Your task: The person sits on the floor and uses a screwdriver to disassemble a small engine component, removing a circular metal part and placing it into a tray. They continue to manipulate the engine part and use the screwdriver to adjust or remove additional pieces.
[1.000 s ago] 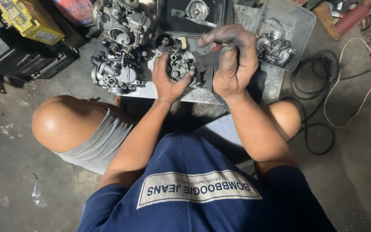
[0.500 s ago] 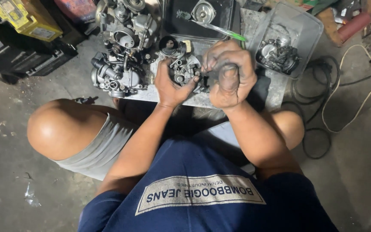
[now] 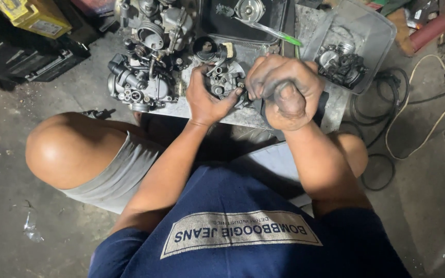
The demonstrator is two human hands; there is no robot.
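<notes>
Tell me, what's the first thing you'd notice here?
Two grimy hands meet mid-picture: the left hand grips a small metal carburetor, and the right hand is fisted beside it. Bigger carburetors crowd the slab's left, and a clear plastic tray of parts sits right.

Right hand (image 3: 287, 92) shifted from over carburetor part (image 3: 223, 80) to its right side, fist tighter.

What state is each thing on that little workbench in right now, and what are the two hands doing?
Left hand: grip closed around the small carburetor body.
Small carburetor body: held on the bench, open side up.
Right hand: fisted beside the carburetor body; contents hidden.
Large carburetor assembly: standing untouched on the bench.
Clear plastic tray: open, holding metal parts.
Black tray: holds a round metal part.
</notes>
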